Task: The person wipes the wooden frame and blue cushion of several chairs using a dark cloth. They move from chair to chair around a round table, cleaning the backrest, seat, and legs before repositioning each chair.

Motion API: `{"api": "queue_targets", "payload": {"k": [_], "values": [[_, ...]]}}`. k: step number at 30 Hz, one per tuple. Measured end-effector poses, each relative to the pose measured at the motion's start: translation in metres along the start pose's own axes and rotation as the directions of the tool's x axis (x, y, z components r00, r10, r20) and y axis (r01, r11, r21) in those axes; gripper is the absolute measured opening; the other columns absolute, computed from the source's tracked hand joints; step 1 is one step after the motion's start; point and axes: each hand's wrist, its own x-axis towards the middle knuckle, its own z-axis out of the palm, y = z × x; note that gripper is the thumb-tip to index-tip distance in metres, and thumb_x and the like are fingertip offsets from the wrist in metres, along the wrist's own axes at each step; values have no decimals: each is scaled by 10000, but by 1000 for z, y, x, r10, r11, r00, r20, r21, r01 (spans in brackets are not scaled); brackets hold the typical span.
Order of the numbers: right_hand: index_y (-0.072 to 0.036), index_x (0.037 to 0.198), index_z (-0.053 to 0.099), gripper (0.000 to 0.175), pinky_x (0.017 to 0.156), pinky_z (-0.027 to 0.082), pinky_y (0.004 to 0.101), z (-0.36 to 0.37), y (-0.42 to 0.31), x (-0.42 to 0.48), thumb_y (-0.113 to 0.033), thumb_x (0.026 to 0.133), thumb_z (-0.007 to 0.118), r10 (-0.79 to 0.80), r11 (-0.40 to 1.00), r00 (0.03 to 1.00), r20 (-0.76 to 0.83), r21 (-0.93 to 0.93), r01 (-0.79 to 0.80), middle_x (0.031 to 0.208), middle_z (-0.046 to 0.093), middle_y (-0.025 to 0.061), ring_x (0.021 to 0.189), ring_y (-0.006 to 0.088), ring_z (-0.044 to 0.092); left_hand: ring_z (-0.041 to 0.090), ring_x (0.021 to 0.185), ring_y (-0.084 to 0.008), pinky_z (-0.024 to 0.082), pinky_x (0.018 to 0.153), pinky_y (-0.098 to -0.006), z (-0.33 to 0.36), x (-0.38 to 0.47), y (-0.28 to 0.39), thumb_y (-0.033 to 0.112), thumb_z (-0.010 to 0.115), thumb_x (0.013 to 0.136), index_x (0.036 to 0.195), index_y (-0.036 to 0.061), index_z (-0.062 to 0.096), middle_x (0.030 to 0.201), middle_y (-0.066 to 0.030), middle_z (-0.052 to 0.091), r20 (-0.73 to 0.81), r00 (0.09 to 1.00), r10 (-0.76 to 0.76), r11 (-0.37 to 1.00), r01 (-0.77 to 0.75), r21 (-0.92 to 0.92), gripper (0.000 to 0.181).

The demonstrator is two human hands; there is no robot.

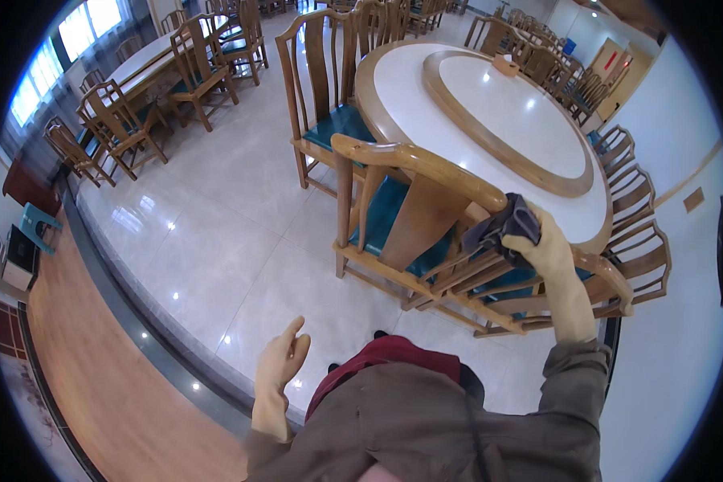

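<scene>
My right hand, in a cream rubber glove, grips a bunched dark grey cloth. The cloth lies against the right end of the top rail of a wooden chair with a teal seat. Just to the right, the curved rail of a second wooden chair passes close to my gloved wrist. My left hand, gloved alike, hangs in the air over the tiled floor, left of my body. It holds nothing; one finger points forward and the others are partly bent.
Beyond the chairs stands a round white table with a wooden rim and turntable; a tissue box sits on it. More chairs line the wall at right. Left are a step edge, wood-look flooring and a blue plastic stool.
</scene>
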Motion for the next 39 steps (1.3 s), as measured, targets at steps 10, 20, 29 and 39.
{"api": "queue_targets", "payload": {"k": [10,20,29,39], "values": [[49,1191,726,406,841,551,366,9,25,8,-200,892,840,-209,977,976,-64,-59,206,901,737,133,833,234,672,689,1241,-449,563,1010,-495,-47,114,209,207,764,1011,1508,54,638,1411,-216,718,-249,347,904,418,-838,350,536],[70,1362,640,373,995,535,320,43,89,3,-65,1030,744,-179,971,798,-575,26,237,1162,723,103,1053,170,670,677,1206,-397,513,1080,-513,-32,224,288,424,795,923,1304,25,629,1210,-182,727,-263,216,940,329,-770,546,576],[52,1514,577,775,1135,506,502,124,180,-109,-418,938,798,700,680,616,363,-72,-730,1375,708,337,1337,461,677,718,1153,-343,578,1011,-452,-16,231,249,323,830,943,1426,67,577,1249,-147,721,-349,55,936,304,-631,714,602],[-163,1265,791,345,1042,594,483,354,185,33,-146,929,715,-209,423,581,786,-463,779,1558,634,156,1412,343,622,726,1075,-451,585,864,-605,189,9,-61,331,626,1060,1238,120,584,1144,-207,746,341,915,-214,972,163,172,279]]}}
